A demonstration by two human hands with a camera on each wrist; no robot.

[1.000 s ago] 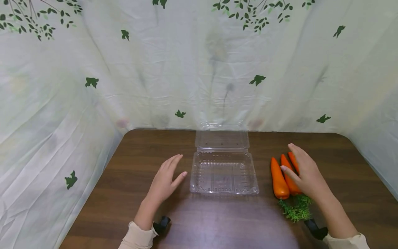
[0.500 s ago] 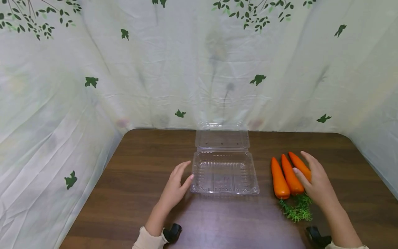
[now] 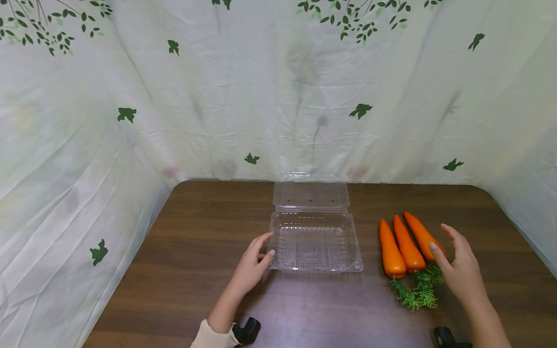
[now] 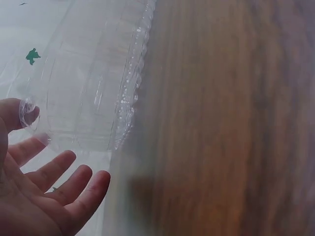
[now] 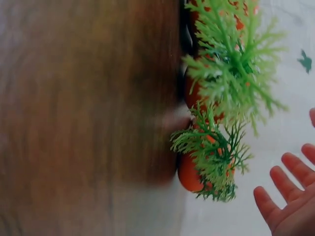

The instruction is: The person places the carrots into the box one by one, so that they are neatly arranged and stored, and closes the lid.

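Note:
A clear plastic clamshell box (image 3: 313, 249) lies with its lid (image 3: 311, 194) folded back in the middle of the table. At its left front edge is my left hand (image 3: 252, 268), fingertips right at the rim. In the left wrist view, the fingers (image 4: 59, 169) spread loosely, and the thumb tip (image 4: 32, 114) overlaps a corner of the plastic. Three orange carrots with green tops lie to the right: a left carrot (image 3: 391, 251), a middle carrot (image 3: 409, 246) and a right carrot (image 3: 422, 234). Beside the right carrot my right hand (image 3: 463, 273) hovers with fingers parted, holding nothing.
Brown wood-grain table (image 3: 196, 217) with rounded far corners. A pale curtain (image 3: 217, 96) printed with leaves hangs along the back and sides. Leafy carrot greens (image 3: 415, 290) spread toward the table's front. Black wrist straps (image 3: 247, 331) sit below the hands.
My left hand has moved right to the box's edge. My right hand has shifted right and toward the front, from over the carrots to beside them, uncovering the right one. Box and carrots stay put.

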